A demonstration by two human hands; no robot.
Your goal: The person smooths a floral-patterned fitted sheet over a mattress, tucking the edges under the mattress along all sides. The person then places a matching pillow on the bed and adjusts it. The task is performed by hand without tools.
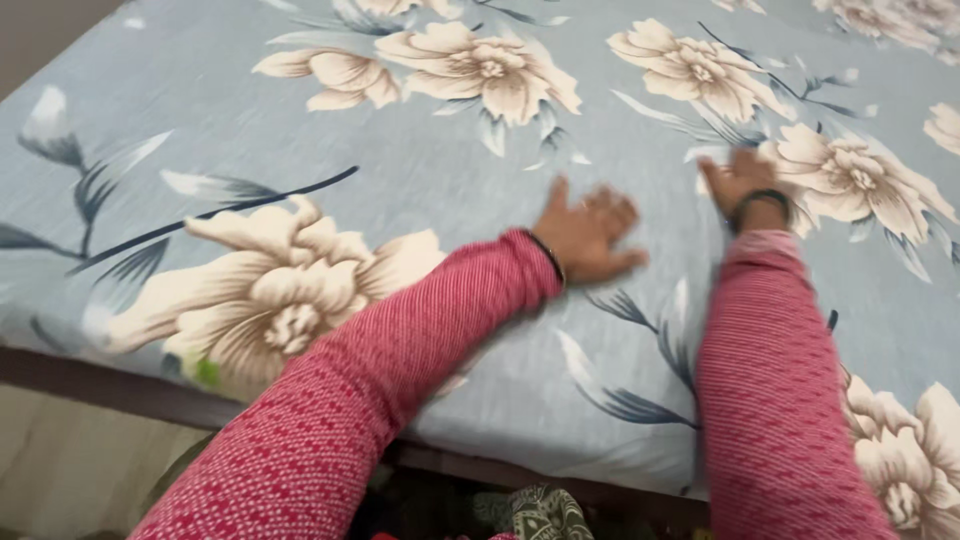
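— What were the hands on?

— The bedsheet (420,170), pale blue-grey with big cream flowers and dark leaves. It was spread over the bed and filled almost the whole view, reaching down to the near edge.

— And the left hand (588,235)?

— It lay flat on the sheet near the middle, palm down, fingers spread, gripping nothing. A thin dark band sat at the wrist.

— The right hand (742,182)?

— A little further up and to the right, just beside a cream flower. It was blurred, but it looked flat on the cloth too, fingers loose, holding nothing. It wore a dark band as well.

— Anything else?

— Both arms were in pink-red knitted sleeves (770,380), stretched out across the sheet. A dark wooden bed frame (90,385) showed under the sheet's near edge, and some patterned cloth (540,512) lay below it.
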